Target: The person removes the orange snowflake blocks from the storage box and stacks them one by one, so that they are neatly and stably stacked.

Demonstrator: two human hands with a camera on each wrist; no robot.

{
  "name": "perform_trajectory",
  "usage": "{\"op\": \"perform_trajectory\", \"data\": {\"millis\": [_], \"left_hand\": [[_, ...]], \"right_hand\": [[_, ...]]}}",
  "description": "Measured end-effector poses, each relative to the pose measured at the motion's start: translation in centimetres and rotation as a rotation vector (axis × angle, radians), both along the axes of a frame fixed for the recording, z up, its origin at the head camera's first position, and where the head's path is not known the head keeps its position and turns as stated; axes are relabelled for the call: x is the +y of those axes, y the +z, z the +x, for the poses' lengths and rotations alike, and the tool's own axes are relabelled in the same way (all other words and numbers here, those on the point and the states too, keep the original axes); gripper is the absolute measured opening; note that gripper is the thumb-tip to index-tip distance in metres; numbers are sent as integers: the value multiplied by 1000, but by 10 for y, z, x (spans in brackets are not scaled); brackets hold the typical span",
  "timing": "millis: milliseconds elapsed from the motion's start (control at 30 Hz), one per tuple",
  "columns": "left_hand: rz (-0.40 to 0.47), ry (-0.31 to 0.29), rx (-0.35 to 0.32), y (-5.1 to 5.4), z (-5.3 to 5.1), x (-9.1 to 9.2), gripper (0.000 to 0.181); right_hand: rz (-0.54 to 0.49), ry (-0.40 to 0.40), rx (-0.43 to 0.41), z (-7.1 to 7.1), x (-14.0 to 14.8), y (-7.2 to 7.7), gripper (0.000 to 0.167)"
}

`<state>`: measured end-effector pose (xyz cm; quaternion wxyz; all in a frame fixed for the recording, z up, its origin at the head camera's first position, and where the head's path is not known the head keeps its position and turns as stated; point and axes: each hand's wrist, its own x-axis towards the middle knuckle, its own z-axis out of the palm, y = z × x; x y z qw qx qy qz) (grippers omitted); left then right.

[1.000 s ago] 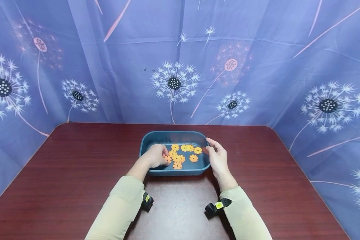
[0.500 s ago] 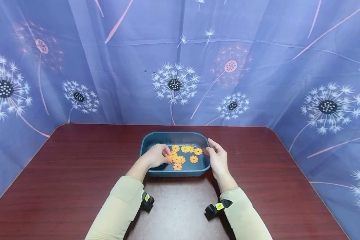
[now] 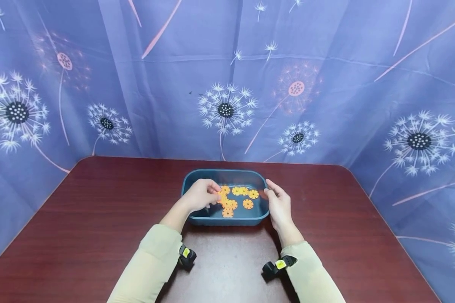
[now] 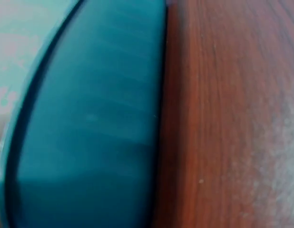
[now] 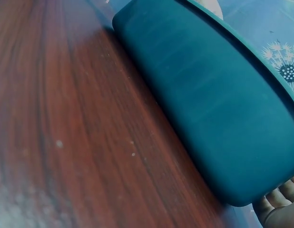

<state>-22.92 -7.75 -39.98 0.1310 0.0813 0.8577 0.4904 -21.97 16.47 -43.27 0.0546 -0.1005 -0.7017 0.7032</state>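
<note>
In the head view a dark teal plastic bin holds several orange and yellow notched flower-shaped discs. My left hand reaches over its near left rim, and the thumb and fingers pinch an orange notched disc beside the pile. My right hand grips the bin's right end, thumb at the rim and fingers along the outside. The right wrist view shows fingers of that hand against the end wall. The left wrist view has mostly the bin's outer wall; the pinched disc is hidden there.
The bin stands on a reddish-brown wooden table. Behind and along the sides hangs a blue curtain with dandelion prints. Each wrist wears a small black camera, such as the left wrist's camera.
My left hand has shifted slightly right and away from me, with the orange disc at its fingertips. My right hand keeps its place on the bin. The head view has moved slightly.
</note>
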Motion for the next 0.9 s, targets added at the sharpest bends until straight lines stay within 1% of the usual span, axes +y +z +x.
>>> {"op": "perform_trajectory", "data": {"millis": [167,300,367,500,600,700,800,900], "left_hand": [[39,17,28,10,2,-3,23],[77,33,31,15,3,-8,23],[108,43,36,16,3,-10,22],[156,86,26,15,4,-14,22],[168,120,15,14,6,-19,24],[182,145,20,13,7,-23,26],[197,167,32,15,8,-27,27],[211,177,48,18,8,-31,28]], "right_hand": [[-13,12,15,-3,0,1,43],[-16,17,20,-5,1,1,44],[-16,18,26,-5,1,2,44],[-8,21,18,-3,1,2,43],[0,21,3,1,2,2,43],[-1,22,9,3,1,1,42],[-7,21,24,2,1,0,42],[-14,18,38,2,1,1,42]]}}
